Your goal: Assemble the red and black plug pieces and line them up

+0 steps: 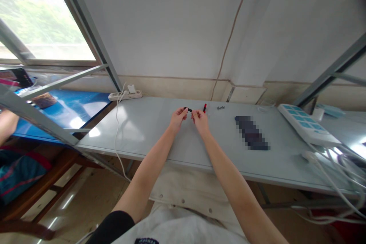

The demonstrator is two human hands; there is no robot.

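Note:
Over the grey table (148, 133), my left hand (177, 119) and my right hand (199, 120) pinch a short black stick (188, 109) from either side, with their fingertips close together. Its exact kind is too small to make out. Just behind my right hand stands or leans a small red-and-black tube (205, 107), its lower part partly covered by the hand. Farther right lies a little cluster of small dark pieces (220, 108). Both hands are closed at the fingertips.
A blurred-out dark rectangle (251, 133) lies right of my hands. A white power strip (126, 95) with a cable sits at the back left; a large white socket board (307, 124) and cables are at the right. Another person's arm (7, 124) shows at the blue table (82, 103).

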